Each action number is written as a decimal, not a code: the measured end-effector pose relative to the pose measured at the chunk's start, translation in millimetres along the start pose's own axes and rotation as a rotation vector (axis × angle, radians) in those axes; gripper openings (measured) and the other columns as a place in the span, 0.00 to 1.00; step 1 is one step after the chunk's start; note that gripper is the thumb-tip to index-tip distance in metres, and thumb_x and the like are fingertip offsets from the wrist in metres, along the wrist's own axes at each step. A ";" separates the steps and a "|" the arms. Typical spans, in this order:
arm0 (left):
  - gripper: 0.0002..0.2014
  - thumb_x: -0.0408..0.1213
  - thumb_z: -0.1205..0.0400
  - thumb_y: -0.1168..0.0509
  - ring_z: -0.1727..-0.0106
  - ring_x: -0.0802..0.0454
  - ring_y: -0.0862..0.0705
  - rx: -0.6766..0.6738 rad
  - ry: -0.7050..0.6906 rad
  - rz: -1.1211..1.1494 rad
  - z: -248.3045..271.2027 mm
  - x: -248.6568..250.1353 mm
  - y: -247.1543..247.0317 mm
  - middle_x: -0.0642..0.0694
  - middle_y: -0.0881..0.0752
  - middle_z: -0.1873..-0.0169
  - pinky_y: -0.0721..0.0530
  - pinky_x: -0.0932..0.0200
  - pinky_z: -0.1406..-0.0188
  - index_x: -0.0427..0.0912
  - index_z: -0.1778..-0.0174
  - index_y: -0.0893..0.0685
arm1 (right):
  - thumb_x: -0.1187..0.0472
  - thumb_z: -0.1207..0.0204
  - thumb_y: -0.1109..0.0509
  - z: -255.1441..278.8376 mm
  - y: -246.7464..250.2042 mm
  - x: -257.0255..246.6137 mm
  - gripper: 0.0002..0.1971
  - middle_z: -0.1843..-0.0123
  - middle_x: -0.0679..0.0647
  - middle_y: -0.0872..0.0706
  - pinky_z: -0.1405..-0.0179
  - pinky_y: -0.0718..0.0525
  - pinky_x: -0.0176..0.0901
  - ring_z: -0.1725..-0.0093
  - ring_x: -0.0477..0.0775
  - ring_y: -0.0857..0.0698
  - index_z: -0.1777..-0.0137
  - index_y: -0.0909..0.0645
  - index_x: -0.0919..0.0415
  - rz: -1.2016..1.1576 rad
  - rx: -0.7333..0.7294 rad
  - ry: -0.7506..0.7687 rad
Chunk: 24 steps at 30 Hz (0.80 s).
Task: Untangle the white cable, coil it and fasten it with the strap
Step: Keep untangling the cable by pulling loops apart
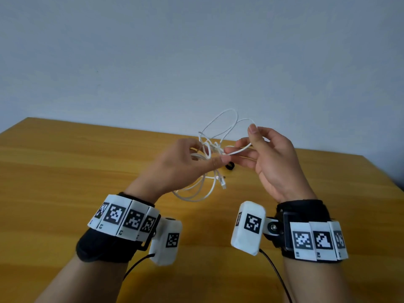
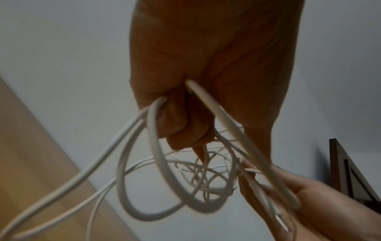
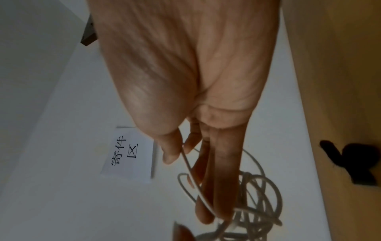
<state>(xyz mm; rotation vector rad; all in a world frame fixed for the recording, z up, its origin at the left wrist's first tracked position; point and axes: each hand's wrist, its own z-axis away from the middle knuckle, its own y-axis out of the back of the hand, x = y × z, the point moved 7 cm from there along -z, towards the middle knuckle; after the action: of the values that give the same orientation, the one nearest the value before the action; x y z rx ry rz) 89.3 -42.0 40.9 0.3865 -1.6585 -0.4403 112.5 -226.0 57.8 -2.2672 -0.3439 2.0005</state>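
While both hands (image 1: 185, 162) lift tangled white cable (image 1: 209, 149), plug (image 1: 222, 182) hangs downward.

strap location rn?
Head view: the black strap lies on the wooden table near centre, just below and behind where the left hand and right hand hold the cable; neither touches it.
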 end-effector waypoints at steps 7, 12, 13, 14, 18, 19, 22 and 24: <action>0.17 0.55 0.14 0.35 0.78 0.61 0.33 0.006 -0.155 -0.056 1.8 9.3 -0.6 0.58 0.28 0.80 0.36 0.67 0.78 0.47 0.56 0.09 | 0.57 0.13 0.32 2.4 -11.0 2.0 0.10 0.62 0.59 0.12 0.49 0.06 0.54 0.52 0.69 0.05 0.46 0.24 0.66 -0.075 -0.064 -0.042; 0.18 0.48 0.10 0.40 0.80 0.60 0.32 0.102 -0.173 -0.082 -0.2 9.5 7.8 0.55 0.30 0.81 0.35 0.65 0.78 0.46 0.59 0.11 | 0.58 0.20 0.21 3.9 -4.4 -3.9 0.06 0.53 0.52 0.05 0.41 0.10 0.43 0.48 0.50 0.05 0.45 0.10 0.56 0.450 -0.147 0.082; 0.18 0.47 0.10 0.41 0.80 0.60 0.33 0.111 -0.169 -0.068 -0.7 9.1 7.9 0.56 0.31 0.82 0.35 0.65 0.78 0.44 0.59 0.11 | 0.59 0.23 0.18 5.2 -6.5 -4.1 0.07 0.53 0.48 0.05 0.43 0.10 0.38 0.49 0.45 0.06 0.47 0.09 0.52 0.579 -0.182 0.106; 0.19 0.46 0.10 0.41 0.80 0.59 0.34 0.119 -0.166 -0.050 -1.1 9.1 8.1 0.56 0.32 0.82 0.36 0.65 0.78 0.41 0.58 0.11 | 0.60 0.26 0.16 6.5 -9.2 -3.5 0.08 0.54 0.47 0.05 0.44 0.10 0.36 0.50 0.43 0.07 0.48 0.08 0.50 0.650 -0.218 0.123; 0.23 0.45 0.09 0.41 0.78 0.58 0.38 0.138 -0.170 -0.018 -0.3 11.3 8.7 0.48 0.34 0.77 0.38 0.65 0.79 0.26 0.57 0.16 | 0.61 0.28 0.16 9.5 -18.5 -2.1 0.08 0.57 0.46 0.04 0.48 0.09 0.36 0.54 0.45 0.06 0.53 0.07 0.47 0.641 -0.270 0.154; 0.23 0.45 0.09 0.41 0.78 0.58 0.38 0.135 -0.163 -0.010 -0.3 10.8 8.7 0.47 0.34 0.76 0.38 0.65 0.79 0.26 0.56 0.16 | 0.62 0.26 0.16 8.5 -17.6 -2.3 0.08 0.58 0.45 0.04 0.48 0.09 0.36 0.55 0.44 0.06 0.53 0.07 0.46 0.655 -0.252 0.161; 0.20 0.48 0.10 0.40 0.79 0.58 0.38 0.119 -0.079 0.055 -0.9 5.4 7.3 0.50 0.34 0.78 0.38 0.66 0.80 0.36 0.56 0.10 | 0.62 0.24 0.18 5.9 -11.7 -4.8 0.09 0.59 0.42 0.05 0.50 0.10 0.33 0.56 0.42 0.06 0.55 0.08 0.44 0.680 -0.178 0.190; 0.18 0.50 0.11 0.39 0.81 0.59 0.39 0.121 -0.043 0.117 0.3 4.4 6.3 0.55 0.36 0.82 0.39 0.67 0.81 0.45 0.56 0.09 | 0.62 0.24 0.18 5.1 -8.6 -8.1 0.10 0.61 0.40 0.05 0.53 0.11 0.30 0.58 0.39 0.07 0.57 0.09 0.43 0.696 -0.127 0.228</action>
<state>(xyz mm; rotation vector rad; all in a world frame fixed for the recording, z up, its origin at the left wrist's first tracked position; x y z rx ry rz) 88.5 -38.6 47.8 0.3687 -1.7443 -0.2635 105.7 -219.9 66.8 -2.9483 0.4112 1.9648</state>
